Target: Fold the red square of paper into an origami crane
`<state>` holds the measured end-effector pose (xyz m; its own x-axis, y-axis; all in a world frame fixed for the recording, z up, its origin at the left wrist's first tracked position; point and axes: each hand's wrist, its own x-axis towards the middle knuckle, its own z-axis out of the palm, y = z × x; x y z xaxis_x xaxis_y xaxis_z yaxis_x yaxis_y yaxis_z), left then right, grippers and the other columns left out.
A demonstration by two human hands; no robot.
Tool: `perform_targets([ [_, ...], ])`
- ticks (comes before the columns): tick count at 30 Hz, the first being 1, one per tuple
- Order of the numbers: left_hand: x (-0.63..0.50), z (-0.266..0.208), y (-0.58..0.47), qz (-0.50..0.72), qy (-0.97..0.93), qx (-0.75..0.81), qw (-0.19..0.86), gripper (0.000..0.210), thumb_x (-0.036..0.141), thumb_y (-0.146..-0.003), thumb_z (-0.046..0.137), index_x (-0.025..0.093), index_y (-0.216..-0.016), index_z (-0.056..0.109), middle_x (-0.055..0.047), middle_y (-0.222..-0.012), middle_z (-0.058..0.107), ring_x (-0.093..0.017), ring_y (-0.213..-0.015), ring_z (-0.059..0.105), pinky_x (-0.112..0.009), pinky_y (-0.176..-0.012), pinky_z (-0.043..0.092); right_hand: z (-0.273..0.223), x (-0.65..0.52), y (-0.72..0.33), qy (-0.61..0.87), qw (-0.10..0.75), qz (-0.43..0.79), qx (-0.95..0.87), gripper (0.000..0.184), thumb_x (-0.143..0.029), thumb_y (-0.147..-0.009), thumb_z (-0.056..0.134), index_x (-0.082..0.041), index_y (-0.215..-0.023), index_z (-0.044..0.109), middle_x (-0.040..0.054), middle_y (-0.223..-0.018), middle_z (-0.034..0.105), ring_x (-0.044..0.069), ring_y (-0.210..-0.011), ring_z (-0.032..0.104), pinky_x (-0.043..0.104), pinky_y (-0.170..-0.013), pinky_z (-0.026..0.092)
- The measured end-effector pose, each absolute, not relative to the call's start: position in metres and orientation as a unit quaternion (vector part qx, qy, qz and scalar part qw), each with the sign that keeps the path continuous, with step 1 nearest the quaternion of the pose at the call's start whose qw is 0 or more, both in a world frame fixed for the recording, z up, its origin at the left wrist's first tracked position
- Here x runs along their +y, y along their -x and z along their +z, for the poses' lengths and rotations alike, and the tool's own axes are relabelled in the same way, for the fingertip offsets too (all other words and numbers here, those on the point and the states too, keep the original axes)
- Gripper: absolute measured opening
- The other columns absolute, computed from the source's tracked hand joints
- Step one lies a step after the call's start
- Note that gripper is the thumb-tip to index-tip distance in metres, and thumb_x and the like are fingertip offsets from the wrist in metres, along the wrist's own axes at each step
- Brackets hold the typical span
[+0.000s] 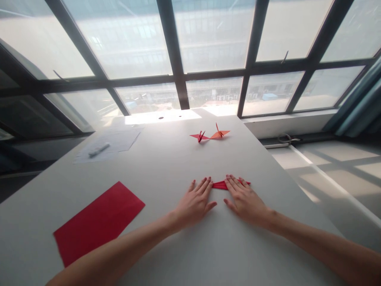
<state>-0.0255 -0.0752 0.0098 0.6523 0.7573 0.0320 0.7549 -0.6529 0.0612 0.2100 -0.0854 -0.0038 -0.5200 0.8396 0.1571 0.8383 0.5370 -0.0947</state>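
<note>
A narrow folded piece of red paper (219, 185) lies flat on the white table (166, 159), its pointed right end showing past my fingers. Across its middle and right part rests my right hand (244, 198), palm down, fingers stretched out and pressing on it. My left hand (195, 201) lies flat at the paper's left end, fingertips touching or just beside it, thumb spread away. Part of the folded paper is hidden under the right fingers. Farther back stand two folded paper cranes, a red crane (200, 137) and an orange crane (220, 134), side by side.
Left of my left forearm lies a large red paper sheet (99, 222), partly covered by the arm. White papers (108, 145) with a pen-like grey object (99, 150) sit at the back left. Dark-framed windows (178, 75) rise behind the table; a curtain (357, 99) hangs at right.
</note>
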Motion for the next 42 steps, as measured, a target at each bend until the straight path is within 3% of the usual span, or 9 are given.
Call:
perform_targets([
  [7, -0.083, 0.015, 0.022, 0.023, -0.889, 0.457, -0.006, 0.071, 0.054, -0.099, 0.021, 0.007, -0.151, 0.021, -0.019, -0.156, 0.023, -0.029, -0.148, 0.013, -0.051, -0.118, 0.017, -0.005, -0.085, -0.209, 0.480, 0.099, 0.011, -0.872, 0.068, -0.045, -0.097, 0.033, -0.004, -0.150, 0.028, 0.0175, -0.156, 0.026, 0.027, -0.146, 0.022, 0.047, -0.119, 0.020],
  [10, -0.080, 0.012, 0.001, 0.062, -0.911, 0.407, -0.015, 0.062, 0.043, -0.101, 0.020, 0.009, -0.153, 0.016, -0.015, -0.159, 0.016, -0.024, -0.149, 0.006, -0.046, -0.120, 0.012, -0.006, -0.083, -0.210, 0.477, 0.100, 0.010, -0.873, 0.065, -0.041, -0.097, 0.033, -0.005, -0.150, 0.029, 0.0164, -0.156, 0.025, 0.027, -0.146, 0.021, 0.047, -0.119, 0.019],
  [14, -0.073, 0.006, -0.011, 0.066, -0.927, 0.369, 0.013, 0.068, 0.053, -0.099, 0.021, 0.012, -0.153, 0.015, -0.013, -0.159, 0.019, -0.023, -0.148, 0.010, -0.043, -0.120, 0.014, -0.006, -0.081, -0.212, 0.465, 0.101, 0.018, -0.879, 0.060, -0.036, -0.097, 0.031, -0.008, -0.151, 0.028, 0.0130, -0.157, 0.025, 0.024, -0.146, 0.021, 0.046, -0.119, 0.019],
  [19, -0.071, 0.004, -0.006, 0.065, -0.926, 0.371, 0.018, 0.074, 0.061, -0.097, 0.022, 0.014, -0.154, 0.014, -0.013, -0.159, 0.019, -0.023, -0.148, 0.011, -0.045, -0.120, 0.013, -0.004, -0.078, -0.218, 0.474, 0.095, 0.017, -0.875, 0.060, -0.041, -0.100, 0.025, -0.012, -0.152, 0.026, 0.0118, -0.157, 0.025, 0.023, -0.146, 0.023, 0.049, -0.119, 0.017],
  [25, -0.071, 0.004, -0.007, 0.061, -0.923, 0.379, 0.038, 0.075, 0.062, -0.096, 0.022, 0.014, -0.153, 0.017, -0.013, -0.159, 0.017, -0.025, -0.148, 0.012, -0.046, -0.120, 0.011, -0.009, -0.066, -0.237, 0.592, 0.089, -0.010, -0.801, 0.069, -0.050, -0.099, 0.023, -0.002, -0.148, 0.032, 0.0204, -0.154, 0.029, 0.028, -0.145, 0.025, 0.051, -0.118, 0.017],
  [27, -0.071, 0.004, -0.008, 0.063, -0.922, 0.380, 0.037, 0.074, 0.060, -0.097, 0.022, 0.014, -0.153, 0.017, -0.013, -0.159, 0.017, -0.025, -0.149, 0.011, -0.046, -0.120, 0.011, -0.008, -0.067, -0.235, 0.600, 0.109, -0.024, -0.792, 0.072, -0.052, -0.099, 0.024, -0.001, -0.149, 0.029, 0.0221, -0.155, 0.026, 0.029, -0.146, 0.021, 0.051, -0.118, 0.018],
  [30, -0.071, 0.004, -0.008, 0.070, -0.921, 0.382, 0.028, 0.070, 0.056, -0.098, 0.023, 0.015, -0.154, 0.015, -0.013, -0.159, 0.018, -0.024, -0.149, 0.011, -0.046, -0.120, 0.011, -0.004, -0.073, -0.220, 0.497, 0.129, -0.015, -0.858, 0.067, -0.048, -0.100, 0.023, -0.008, -0.154, 0.016, 0.0146, -0.159, 0.017, 0.024, -0.148, 0.013, 0.046, -0.119, 0.017],
  [34, -0.072, 0.004, -0.009, 0.080, -0.918, 0.388, 0.021, 0.069, 0.053, -0.097, 0.027, 0.017, -0.154, 0.013, -0.012, -0.159, 0.021, -0.024, -0.148, 0.014, -0.046, -0.120, 0.013, -0.001, -0.081, -0.206, 0.429, 0.106, 0.034, -0.897, 0.067, -0.050, -0.100, 0.024, -0.013, -0.155, 0.009, 0.0113, -0.159, 0.019, 0.023, -0.147, 0.018, 0.044, -0.119, 0.019],
  [42, -0.071, 0.004, -0.006, 0.063, -0.914, 0.400, 0.028, 0.072, 0.057, -0.097, 0.025, 0.014, -0.154, 0.015, -0.012, -0.159, 0.017, -0.024, -0.148, 0.012, -0.047, -0.120, 0.010, -0.011, -0.067, -0.243, 0.539, 0.091, 0.007, -0.838, 0.071, -0.058, -0.098, 0.020, -0.011, -0.151, 0.027, 0.0157, -0.156, 0.028, 0.026, -0.145, 0.024, 0.052, -0.118, 0.016],
])
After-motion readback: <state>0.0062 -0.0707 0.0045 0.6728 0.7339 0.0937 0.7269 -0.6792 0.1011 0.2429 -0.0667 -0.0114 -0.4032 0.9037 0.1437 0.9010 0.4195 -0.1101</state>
